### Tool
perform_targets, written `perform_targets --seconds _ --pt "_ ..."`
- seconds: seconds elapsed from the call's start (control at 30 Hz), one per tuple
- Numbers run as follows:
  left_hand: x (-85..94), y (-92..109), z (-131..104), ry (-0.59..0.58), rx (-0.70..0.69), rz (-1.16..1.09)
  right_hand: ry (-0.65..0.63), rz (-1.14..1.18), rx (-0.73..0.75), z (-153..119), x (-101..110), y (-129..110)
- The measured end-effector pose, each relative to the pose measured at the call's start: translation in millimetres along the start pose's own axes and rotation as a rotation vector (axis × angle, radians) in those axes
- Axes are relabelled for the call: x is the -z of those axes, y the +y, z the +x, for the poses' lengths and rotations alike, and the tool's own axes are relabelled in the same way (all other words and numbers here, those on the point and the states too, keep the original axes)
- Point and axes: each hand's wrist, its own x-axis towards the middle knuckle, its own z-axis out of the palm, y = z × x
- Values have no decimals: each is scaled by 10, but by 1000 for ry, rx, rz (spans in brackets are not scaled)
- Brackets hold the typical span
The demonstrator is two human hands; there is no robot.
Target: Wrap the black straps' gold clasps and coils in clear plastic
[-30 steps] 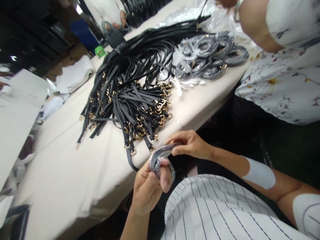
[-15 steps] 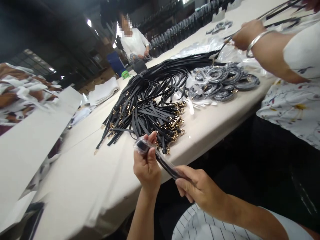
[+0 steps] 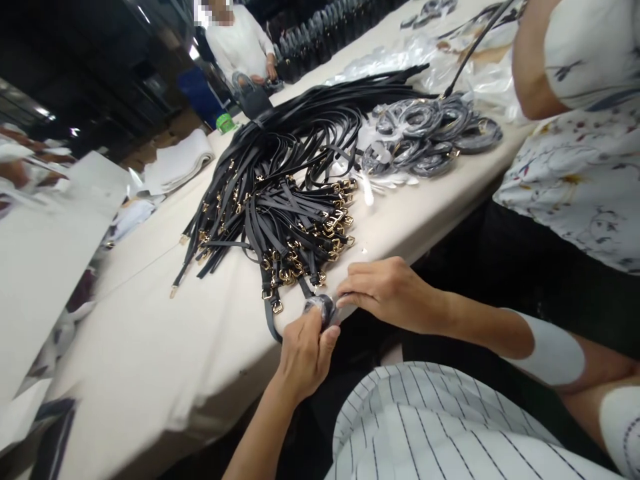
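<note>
At the table's near edge, my left hand (image 3: 304, 350) is closed round a small coil of black strap (image 3: 324, 308) wrapped in clear plastic. My right hand (image 3: 395, 295) has its fingers pinched together at the coil's right side, on a dark bit of the same strap, mostly hidden. Just beyond lies a large pile of black straps (image 3: 300, 223) with gold buckles. One strap hangs over the edge beside my left hand.
Several wrapped strap coils (image 3: 425, 133) lie right of the pile, near clear plastic (image 3: 380, 63). A co-worker in a flowered garment (image 3: 575, 193) stands close at right. Another person (image 3: 237, 43) handles a dark bag across the table. Folded white cloth (image 3: 177, 160) lies left.
The strap between my hands has been wound up into the coil. My right hand has moved up and left to the coil; my left hand has turned over, back upward. The view has shifted.
</note>
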Motion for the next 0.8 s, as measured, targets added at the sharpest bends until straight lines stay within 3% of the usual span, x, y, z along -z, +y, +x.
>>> perform_targets --seconds 0.1,0.17,0.27,0.33,0.43,0.6,0.7,0.8 --pt "59 100 -51 -199 149 -336 -130 156 1 105 -20 173" --pt "93 163 -81 -300 238 -650 -256 431 29 142 -74 277" --pt "113 264 -89 -316 290 -1125 -375 900 -29 118 -208 336" --pt "117 332 -44 -199 282 -1316 -309 1046 -162 68 -303 290" --pt "161 409 94 61 256 -1376 -100 1022 -291 1 -417 150" --pt "372 475 346 382 152 -1356 147 622 -125 -35 -628 -12" --pt "475 482 477 569 65 -1219 177 456 -96 -57 -756 -68" --pt "484 417 588 747 -6 -996 61 561 -123 -118 -780 -157"
